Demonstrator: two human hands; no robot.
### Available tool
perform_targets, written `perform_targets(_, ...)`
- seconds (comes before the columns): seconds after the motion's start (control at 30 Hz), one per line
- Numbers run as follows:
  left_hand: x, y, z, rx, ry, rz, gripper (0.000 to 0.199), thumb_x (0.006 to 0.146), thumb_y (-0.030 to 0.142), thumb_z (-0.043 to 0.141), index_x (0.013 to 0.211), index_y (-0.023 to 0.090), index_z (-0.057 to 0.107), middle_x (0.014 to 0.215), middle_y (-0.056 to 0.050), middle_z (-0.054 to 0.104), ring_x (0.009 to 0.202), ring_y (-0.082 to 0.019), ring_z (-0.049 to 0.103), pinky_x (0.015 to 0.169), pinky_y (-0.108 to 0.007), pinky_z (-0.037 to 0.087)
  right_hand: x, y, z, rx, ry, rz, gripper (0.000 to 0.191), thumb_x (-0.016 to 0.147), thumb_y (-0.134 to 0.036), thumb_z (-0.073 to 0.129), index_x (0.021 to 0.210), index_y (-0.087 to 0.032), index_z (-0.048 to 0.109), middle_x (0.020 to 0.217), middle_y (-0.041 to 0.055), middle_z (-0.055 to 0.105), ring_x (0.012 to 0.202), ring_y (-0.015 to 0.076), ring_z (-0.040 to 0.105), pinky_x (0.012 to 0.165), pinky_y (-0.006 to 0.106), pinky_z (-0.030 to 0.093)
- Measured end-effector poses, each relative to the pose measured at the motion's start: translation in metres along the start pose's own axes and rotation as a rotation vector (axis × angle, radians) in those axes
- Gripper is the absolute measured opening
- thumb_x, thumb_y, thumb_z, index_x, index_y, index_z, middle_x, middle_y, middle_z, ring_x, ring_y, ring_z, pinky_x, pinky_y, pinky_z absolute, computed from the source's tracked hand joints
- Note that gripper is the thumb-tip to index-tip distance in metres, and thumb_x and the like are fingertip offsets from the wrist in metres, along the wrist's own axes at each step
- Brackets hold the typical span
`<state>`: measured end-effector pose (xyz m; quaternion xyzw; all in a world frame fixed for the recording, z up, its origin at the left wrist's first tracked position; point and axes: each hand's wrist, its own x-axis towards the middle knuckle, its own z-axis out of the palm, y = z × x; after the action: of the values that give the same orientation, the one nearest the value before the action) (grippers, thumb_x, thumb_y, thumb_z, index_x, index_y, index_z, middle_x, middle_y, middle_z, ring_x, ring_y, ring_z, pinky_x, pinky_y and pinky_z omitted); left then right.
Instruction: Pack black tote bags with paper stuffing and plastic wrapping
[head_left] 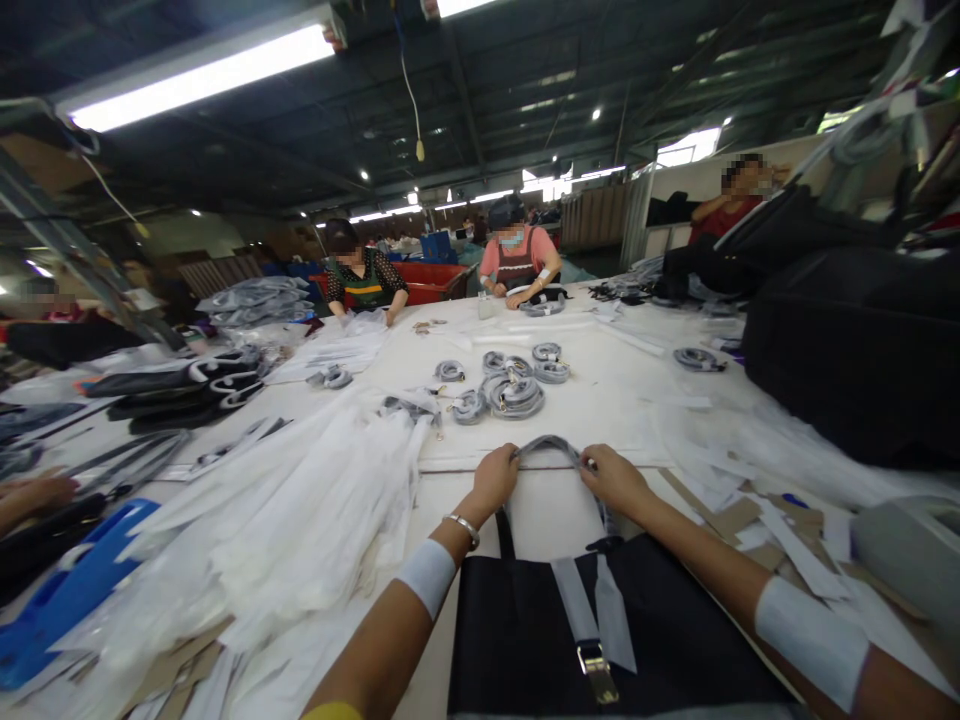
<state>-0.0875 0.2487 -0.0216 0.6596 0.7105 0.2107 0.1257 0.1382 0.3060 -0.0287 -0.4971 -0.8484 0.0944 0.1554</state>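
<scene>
A black bag (pixel 525 630) lies at the table's near edge, with two grey straps and a metal buckle (pixel 596 672) on its front. Beyond its top edge, a grey strap (pixel 551 443) arches between my hands. My left hand (pixel 496 478) is closed on the strap's left part, and a dark band runs down from there to the bag. Closed on the right part of the same strap is my right hand (pixel 615 482), from which the strap hangs down toward the bag's top.
Coiled grey straps (pixel 512 396) lie ahead on the white table (pixel 615 400). Plastic sleeves (pixel 300 500) are heaped left, beside a blue object (pixel 75 590). A large black bag (pixel 855 350) stands right, near paper scraps (pixel 806 550). People work across the table; another person's hand shows far left.
</scene>
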Motion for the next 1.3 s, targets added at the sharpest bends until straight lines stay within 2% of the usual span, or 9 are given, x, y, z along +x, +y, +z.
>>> perform_targets(0.1,0.0,-0.001,0.005,0.012,-0.014,0.036,0.023,0.097,0.031,0.054,0.11,0.015,0.066,0.109,-0.008,0.07,0.105,-0.021,0.064,0.096,-0.043,0.049,0.003,0.005,0.004,0.025,-0.032,-0.031,0.015,0.087,-0.025,0.059,0.089,-0.022,0.073,0.106,0.0056,0.071,0.102,0.0202,0.065,0.089,0.026,0.046)
perform_targets(0.23,-0.001,-0.005,0.006,0.018,-0.026,0.083,0.023,0.096,0.031,0.052,0.1,0.018,0.071,0.111,-0.009,0.07,0.11,-0.023,0.061,0.099,-0.038,0.046,0.002,0.007,0.006,0.008,-0.022,0.001,0.024,0.09,-0.029,0.054,0.083,-0.02,0.075,0.123,0.0116,0.066,0.112,0.0263,0.061,0.094,0.033,0.046)
perform_targets(0.33,-0.002,-0.008,0.009,0.009,-0.015,0.1,0.029,0.097,0.031,0.048,0.116,0.023,0.068,0.13,-0.007,0.063,0.12,-0.025,0.056,0.105,-0.036,0.041,-0.001,0.006,0.009,-0.001,-0.013,0.0,0.025,0.092,-0.027,0.051,0.103,-0.019,0.073,0.13,0.0122,0.062,0.12,0.0254,0.057,0.1,0.032,0.043)
perform_targets(0.43,0.001,-0.006,0.017,-0.022,-0.011,0.093,0.043,0.098,0.028,0.045,0.141,0.027,0.05,0.138,-0.005,0.058,0.124,-0.023,0.055,0.106,-0.034,0.04,-0.002,0.004,0.013,-0.005,-0.011,0.015,0.044,0.093,-0.023,0.051,0.136,-0.016,0.054,0.13,0.0139,0.061,0.119,0.0247,0.057,0.101,0.032,0.042)
perform_targets(0.6,0.008,0.003,0.018,-0.066,-0.003,-0.003,0.052,0.1,0.023,0.039,0.151,0.018,0.031,0.127,-0.007,0.067,0.11,-0.016,0.064,0.093,-0.025,0.049,-0.002,0.005,0.015,-0.012,-0.028,0.013,0.047,0.093,-0.023,0.05,0.139,-0.013,0.049,0.122,0.0146,0.065,0.116,0.0258,0.058,0.098,0.033,0.042)
perform_targets(0.77,-0.009,-0.002,-0.01,0.023,0.039,-0.072,0.035,0.092,0.03,0.058,0.124,0.016,0.061,0.122,-0.013,0.066,0.116,-0.024,0.06,0.098,-0.034,0.045,-0.005,0.004,0.012,-0.011,-0.038,0.014,0.044,0.094,-0.024,0.048,0.139,-0.019,0.049,0.124,0.0115,0.064,0.117,0.0244,0.057,0.095,0.031,0.043)
perform_targets(0.9,-0.017,-0.008,-0.031,0.077,-0.041,-0.088,0.018,0.082,0.027,0.069,0.097,0.017,0.07,0.09,-0.008,0.073,0.091,-0.023,0.068,0.083,-0.032,0.05,-0.007,0.0,0.012,-0.011,-0.029,0.032,0.044,0.095,-0.023,0.045,0.138,-0.017,0.049,0.123,0.0133,0.063,0.113,0.0272,0.057,0.088,0.034,0.045)
perform_targets(1.03,-0.013,0.0,-0.026,0.099,-0.102,-0.08,0.016,0.084,0.025,0.066,0.099,0.018,0.067,0.085,-0.002,0.073,0.076,-0.016,0.069,0.073,-0.026,0.051,-0.008,-0.001,0.012,-0.009,-0.027,0.035,0.043,0.095,-0.024,0.046,0.138,-0.019,0.049,0.121,0.0129,0.063,0.111,0.0268,0.057,0.085,0.032,0.045)
perform_targets(1.3,-0.007,0.011,-0.012,0.276,-0.09,-0.061,0.023,0.084,0.029,0.07,0.102,0.017,0.063,0.104,-0.013,0.07,0.105,-0.029,0.065,0.092,-0.039,0.049,-0.009,0.003,0.016,0.017,-0.018,0.047,0.045,0.095,-0.024,0.047,0.14,-0.02,0.048,0.126,0.0115,0.062,0.115,0.026,0.056,0.086,0.032,0.045)
